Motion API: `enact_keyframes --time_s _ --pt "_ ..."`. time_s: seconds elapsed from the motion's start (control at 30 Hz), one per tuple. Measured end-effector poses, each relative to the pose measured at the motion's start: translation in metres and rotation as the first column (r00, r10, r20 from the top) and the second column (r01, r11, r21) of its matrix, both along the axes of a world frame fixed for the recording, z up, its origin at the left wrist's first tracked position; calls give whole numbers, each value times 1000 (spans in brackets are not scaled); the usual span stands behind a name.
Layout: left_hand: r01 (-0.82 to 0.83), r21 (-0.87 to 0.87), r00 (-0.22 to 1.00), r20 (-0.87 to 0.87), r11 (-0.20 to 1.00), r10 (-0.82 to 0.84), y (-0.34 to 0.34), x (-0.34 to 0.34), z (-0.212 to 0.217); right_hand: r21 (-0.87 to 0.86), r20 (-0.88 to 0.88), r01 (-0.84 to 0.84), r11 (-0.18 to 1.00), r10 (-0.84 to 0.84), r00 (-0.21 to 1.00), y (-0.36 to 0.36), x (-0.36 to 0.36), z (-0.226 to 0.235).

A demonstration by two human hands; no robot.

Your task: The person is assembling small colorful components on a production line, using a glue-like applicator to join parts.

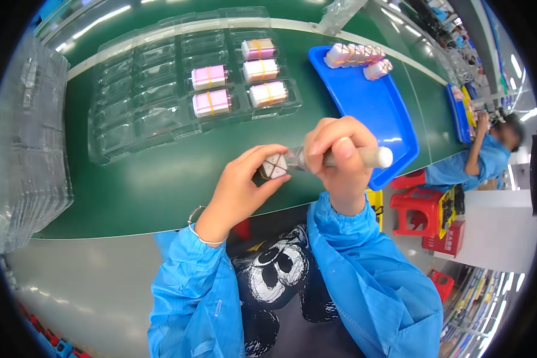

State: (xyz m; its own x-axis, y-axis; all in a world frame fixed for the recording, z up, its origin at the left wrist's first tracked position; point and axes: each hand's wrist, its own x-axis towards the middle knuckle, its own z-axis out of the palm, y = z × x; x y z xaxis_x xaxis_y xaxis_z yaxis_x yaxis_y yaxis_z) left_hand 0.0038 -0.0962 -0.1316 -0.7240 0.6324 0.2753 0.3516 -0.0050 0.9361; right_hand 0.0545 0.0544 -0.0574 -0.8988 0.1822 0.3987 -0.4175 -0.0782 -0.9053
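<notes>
My left hand [241, 185] pinches a small white bundle [274, 167] whose end face shows crossed seams. It is held just above the near edge of the green belt [161, 179]. My right hand [339, 155] is clenched around a white cylindrical tool [373, 157], and the tool's clear tip touches the bundle. Beyond my hands lies a clear plastic tray [155, 119] with several pink and white banded bundles [210, 77] in its right pockets.
A blue tray [376, 113] to the right carries several more white bundles [355, 55] at its far end. Stacked clear trays [24, 149] stand at the left. Another person in blue [489, 155] works further down the belt. Red stools [417, 206] stand below.
</notes>
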Motion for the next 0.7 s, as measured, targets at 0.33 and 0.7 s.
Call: enact_keyframes --time_s 0.33,0.7 --pt "81 8 997 8 997 -81 -4 -2 -5 83 -31 -256 963 259 965 9 -4 -2" --pt "143 -21 987 71 989 -142 -5 -4 1 68 1 -309 949 309 951 18 -4 0"
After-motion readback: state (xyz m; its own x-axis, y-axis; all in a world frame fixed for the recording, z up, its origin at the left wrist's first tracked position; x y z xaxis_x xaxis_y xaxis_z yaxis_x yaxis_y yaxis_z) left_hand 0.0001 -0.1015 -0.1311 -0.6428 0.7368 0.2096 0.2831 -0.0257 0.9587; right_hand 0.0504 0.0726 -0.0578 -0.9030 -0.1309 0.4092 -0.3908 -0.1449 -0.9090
